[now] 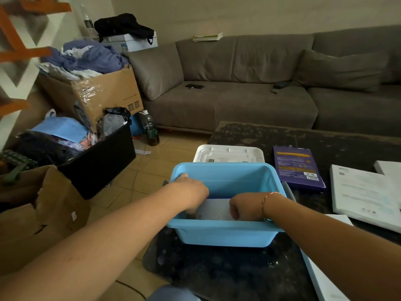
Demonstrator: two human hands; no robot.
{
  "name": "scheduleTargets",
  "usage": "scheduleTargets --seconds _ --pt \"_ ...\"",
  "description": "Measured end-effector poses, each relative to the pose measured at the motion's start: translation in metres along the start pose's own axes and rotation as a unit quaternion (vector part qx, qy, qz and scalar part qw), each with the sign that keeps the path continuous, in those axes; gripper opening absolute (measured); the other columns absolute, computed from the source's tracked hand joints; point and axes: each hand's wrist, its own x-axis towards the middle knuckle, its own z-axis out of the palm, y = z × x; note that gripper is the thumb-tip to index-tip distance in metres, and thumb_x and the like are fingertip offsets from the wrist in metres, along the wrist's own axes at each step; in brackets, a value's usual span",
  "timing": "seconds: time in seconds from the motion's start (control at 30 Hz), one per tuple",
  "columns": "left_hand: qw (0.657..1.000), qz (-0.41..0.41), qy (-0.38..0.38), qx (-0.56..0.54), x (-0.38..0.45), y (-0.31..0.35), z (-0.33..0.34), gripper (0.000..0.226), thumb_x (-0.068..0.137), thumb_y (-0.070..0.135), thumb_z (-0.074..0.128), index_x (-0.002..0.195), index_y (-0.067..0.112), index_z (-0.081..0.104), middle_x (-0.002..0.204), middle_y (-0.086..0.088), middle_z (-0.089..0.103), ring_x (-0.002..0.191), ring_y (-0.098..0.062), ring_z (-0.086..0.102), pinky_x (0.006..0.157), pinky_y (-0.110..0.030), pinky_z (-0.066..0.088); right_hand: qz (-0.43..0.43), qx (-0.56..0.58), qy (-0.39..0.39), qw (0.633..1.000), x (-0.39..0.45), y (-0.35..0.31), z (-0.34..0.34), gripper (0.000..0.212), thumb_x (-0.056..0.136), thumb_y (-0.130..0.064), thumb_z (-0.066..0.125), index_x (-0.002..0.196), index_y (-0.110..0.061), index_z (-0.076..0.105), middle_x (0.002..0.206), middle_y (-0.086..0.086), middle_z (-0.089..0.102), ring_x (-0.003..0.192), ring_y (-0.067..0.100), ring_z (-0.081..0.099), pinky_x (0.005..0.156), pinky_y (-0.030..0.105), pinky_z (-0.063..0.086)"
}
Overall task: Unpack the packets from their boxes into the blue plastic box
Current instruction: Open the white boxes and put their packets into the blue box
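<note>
Dark, mottled tabletop (217,276) fills the foreground, with a grey sofa (238,83) along the wall behind it and tiled floor to the left. On the near part of the table stands the blue plastic box (225,233), and both of the person's hands reach down inside it. The left hand (191,192) goes in over the left rim, its fingers hidden below a pale packet (213,210) lying in the box, so whether it grips cannot be told. The right hand (243,206) has its fingers curled at the packet's right edge, holding it. Just behind the box lies a white lid (227,154). To the right, a purple box (297,168) lies flat close beside the blue box, and flat white boxes (364,192) lie farther right. Left of the table, on the floor, crowd a black crate (97,166) and cardboard boxes (102,92) heaped with clothes, with a bottle (152,129) near the sofa.
</note>
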Motion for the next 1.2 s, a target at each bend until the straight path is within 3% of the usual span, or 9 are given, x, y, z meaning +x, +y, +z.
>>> scheduleTargets --seconds 0.2,0.33,0.47,0.57,0.7,0.83,1.0,1.1,1.2 --pt "0.997 -0.017 -0.015 -0.073 -0.009 -0.003 -0.018 0.033 0.089 0.017 0.066 0.122 0.016 0.060 0.116 -0.005 0.062 0.101 -0.026 0.061 0.076 -0.033 0.047 -0.020 -0.014 0.055 0.998 -0.031 0.000 -0.019 0.034 0.091 -0.009 0.056 0.124 -0.018 0.060 0.120 0.007 0.060 0.102 0.025 0.058 0.081 0.029 0.051" --pt "0.969 -0.052 0.189 -0.153 -0.024 0.000 -0.043 0.035 0.091 0.031 0.065 0.124 0.019 0.060 0.117 -0.003 0.064 0.101 -0.027 0.063 0.085 -0.039 0.054 -0.042 0.182 0.234 0.954 -0.092 0.020 -0.052 0.024 0.094 -0.012 0.058 0.112 -0.028 0.057 0.086 -0.004 0.067 0.063 0.007 0.068 0.057 0.018 0.055" --pt "0.831 0.042 0.488 -0.265 -0.059 0.051 -0.062 0.021 0.093 0.036 0.061 0.104 0.021 0.070 0.088 0.010 0.067 0.079 -0.010 0.058 0.069 -0.024 0.041 -0.026 0.259 0.401 0.879 -0.156 0.058 -0.040 0.013 0.092 -0.013 0.061 0.097 -0.025 0.063 0.062 -0.004 0.069 0.050 0.002 0.063 0.047 0.014 0.048" --pt "0.734 0.180 0.588 -0.288 -0.070 0.109 -0.057 0.023 0.092 0.035 0.060 0.090 0.015 0.071 0.081 0.004 0.068 0.072 -0.009 0.055 0.067 -0.024 0.046 0.024 0.297 0.437 0.849 -0.180 0.083 0.002 0.010 0.090 -0.017 0.065 0.093 -0.026 0.065 0.062 -0.007 0.070 0.054 0.007 0.065 0.054 0.025 0.052" --pt "0.778 0.305 0.518 -0.182 -0.058 0.198 -0.023 0.038 0.091 0.052 0.060 0.097 0.016 0.071 0.097 0.000 0.068 0.087 -0.019 0.058 0.070 -0.035 0.049 0.099 0.357 0.438 0.819 -0.203 0.109 0.068 0.006 0.090 -0.016 0.065 0.089 -0.022 0.066 0.060 -0.004 0.068 0.051 0.007 0.064 0.051 0.016 0.046" --pt "0.832 0.306 0.453 -0.094 -0.044 0.240 0.009 0.053 0.077 0.067 0.060 0.105 0.023 0.068 0.114 0.003 0.065 0.099 -0.018 0.057 0.082 -0.032 0.053 0.144 0.397 0.450 0.787 -0.223 0.128 0.125 0.014 0.089 -0.011 0.066 0.082 -0.023 0.067 0.063 -0.001 0.070 0.050 0.012 0.065 0.049 0.021 0.048" --pt "0.793 0.304 0.498 -0.178 -0.037 0.254 0.018 0.020 0.087 0.040 0.064 0.084 0.021 0.070 0.092 0.006 0.070 0.083 -0.011 0.061 0.072 -0.028 0.053 0.150 0.388 0.500 0.759 -0.236 0.134 0.165 0.022 0.087 -0.006 0.068 0.076 -0.026 0.067 0.063 -0.005 0.068 0.048 0.009 0.061 0.055 0.025 0.055" --pt "0.767 0.272 0.524 -0.251 -0.036 0.250 0.004 0.016 0.092 0.031 0.065 0.083 0.019 0.072 0.086 0.007 0.073 0.077 -0.005 0.066 0.067 -0.022 0.055 0.128 0.278 0.591 0.747 -0.240 0.127 0.178 0.013 0.084 -0.009 0.073 0.082 -0.022 0.071 0.060 -0.013 0.063 0.057 0.005 0.061 0.053 0.010 0.046" --pt "0.730 0.214 0.533 -0.371 -0.038 0.239 -0.021 0.019 0.092 0.031 0.064 0.087 0.017 0.074 0.085 0.006 0.074 0.078 -0.001 0.067 0.067 -0.013 0.054 0.077 0.161 0.632 0.754 -0.239 0.116 0.183 0.008 0.087 -0.024 0.065 0.087 -0.021 0.072 0.067 -0.015 0.064 0.054 0.003 0.058 0.050 0.020 0.049"
